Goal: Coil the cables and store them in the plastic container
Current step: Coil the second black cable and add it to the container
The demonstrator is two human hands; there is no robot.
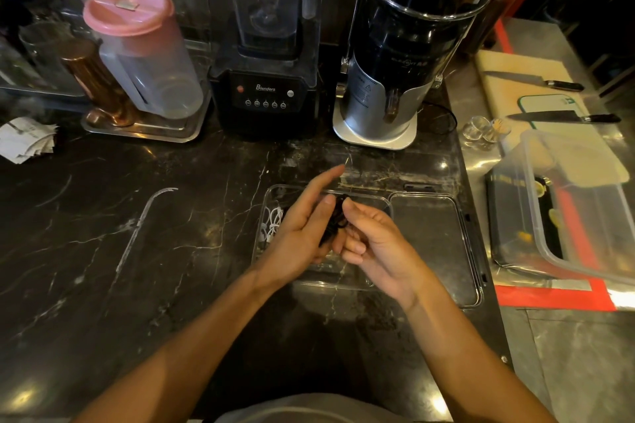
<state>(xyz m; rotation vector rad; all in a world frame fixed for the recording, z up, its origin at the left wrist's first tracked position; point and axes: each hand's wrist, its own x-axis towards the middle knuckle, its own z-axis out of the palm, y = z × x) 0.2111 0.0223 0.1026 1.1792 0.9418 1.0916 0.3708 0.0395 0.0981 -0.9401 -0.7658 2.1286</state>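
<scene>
A coiled black cable [335,221] is held between both hands above the clear plastic container [330,280] on the dark marble counter. My left hand [302,230] cups the coil from the left, its index finger stretched out. My right hand [372,240] pinches the coil's top from the right. A coiled white cable [273,221] lies inside the container at its left end. The container's clear lid [433,244] lies flat just to the right of it.
A black blender [266,93] and a silver-black juicer [388,86] stand behind the container. A pink-lidded jug [137,45] sits on a tray at back left. At right are a large clear tub [580,216], two knives [563,117] on boards and small glasses [481,129].
</scene>
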